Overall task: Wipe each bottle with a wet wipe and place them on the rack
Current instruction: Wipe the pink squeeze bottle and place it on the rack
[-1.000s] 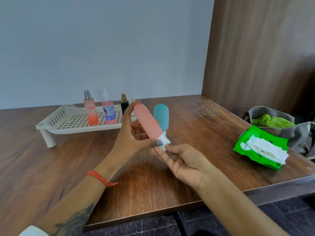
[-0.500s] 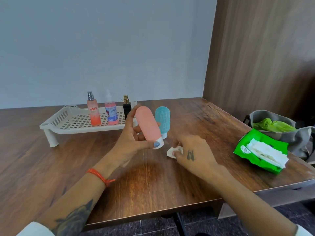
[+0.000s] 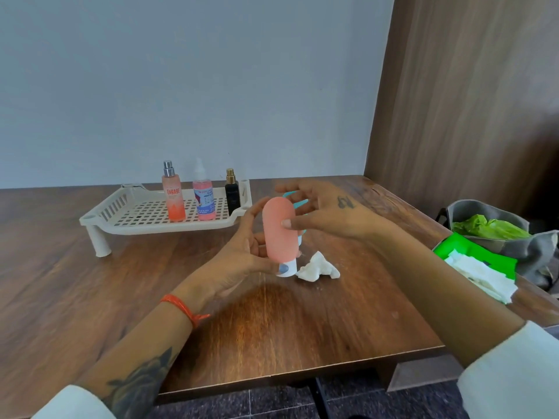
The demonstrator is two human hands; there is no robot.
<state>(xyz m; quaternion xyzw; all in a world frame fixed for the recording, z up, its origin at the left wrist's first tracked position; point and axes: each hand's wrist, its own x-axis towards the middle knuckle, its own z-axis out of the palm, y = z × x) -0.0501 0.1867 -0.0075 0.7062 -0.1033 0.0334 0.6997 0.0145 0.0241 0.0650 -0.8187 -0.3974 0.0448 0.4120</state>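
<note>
Left hand (image 3: 242,252): grips the pink bottle (image 3: 279,234), thumb on the white cap at its lower end, fingers curled round the far side; the bottle is upright, cap down, just above the table.
Right hand (image 3: 329,213): fingers spread and fairly straight, holding nothing; the thumb tip touches the pink bottle's right side, and the fingers reach over the teal bottle (image 3: 295,201) behind.
Teal bottle: mostly hidden behind the pink one and the right hand; whether a finger touches it cannot be told.
Used wipe (image 3: 317,267): crumpled and white, lying on the table just right of the pink bottle's cap.
Rack (image 3: 127,219): white slotted tray on short legs, at the back left of the table; three bottles stand upright on its far side, an orange spray (image 3: 173,198), a pink spray (image 3: 204,198) and a small black one (image 3: 232,193).
Wipes pack (image 3: 481,261): green, open, white sheets spilling out, at the table's right edge.
Bag (image 3: 514,237): grey, beside the pack, with green stuff inside.
Table (image 3: 287,322): dark wood.
</note>
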